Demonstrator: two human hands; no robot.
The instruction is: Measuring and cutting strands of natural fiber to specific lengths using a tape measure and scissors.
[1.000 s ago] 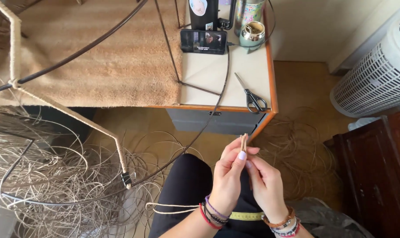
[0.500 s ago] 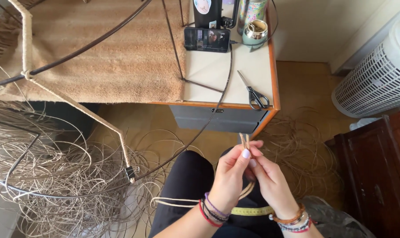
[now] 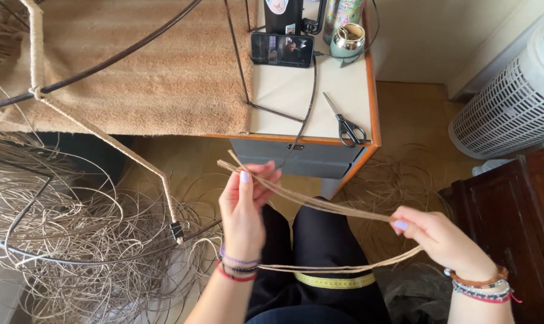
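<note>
My left hand (image 3: 245, 201) pinches one end of a bundle of thin tan fibre strands (image 3: 320, 203), whose tips stick out up and to the left of my fingers. My right hand (image 3: 431, 235) grips the same strands farther along, low at the right. The strands stretch taut between both hands, then loop back under them across my lap. A yellow measuring tape (image 3: 335, 281) lies over my dark trousers.
A wire frame partly wrapped in cord (image 3: 104, 138) stands at the left over a heap of loose fibre (image 3: 74, 252). The table (image 3: 350, 141) holds a woven mat (image 3: 140, 72), scissors (image 3: 345, 124), a phone (image 3: 282, 49) and a cup (image 3: 348, 41). A white slatted basket (image 3: 512, 102) and dark cabinet (image 3: 524, 222) stand right.
My hands were together in front of me, pinching the strands. Now they have drawn apart, the right hand moving down and right, pulling the strands out long.
</note>
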